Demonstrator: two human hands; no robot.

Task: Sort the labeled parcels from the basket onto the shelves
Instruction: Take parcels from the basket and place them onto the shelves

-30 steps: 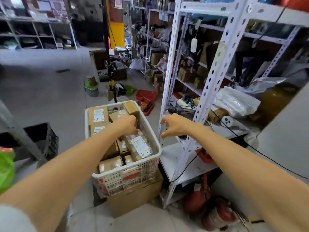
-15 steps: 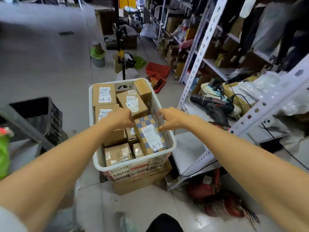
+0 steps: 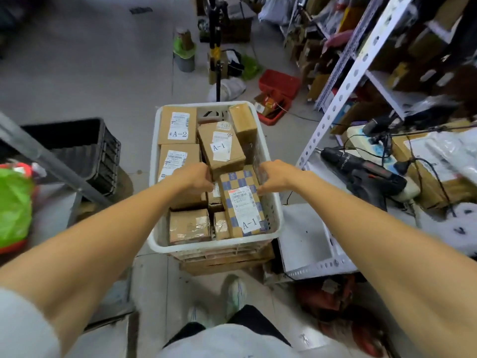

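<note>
Head view | step: picking from basket (image 3: 214, 246) | left hand (image 3: 193, 178) and right hand (image 3: 275, 177) at checkered A-1 parcel (image 3: 242, 202), near right corner | grip: cannot tell | next: squeeze both sides, lift straight up

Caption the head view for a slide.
Left hand and right hand flank a checkered A-1 parcel in the white basket beside the shelf.
</note>
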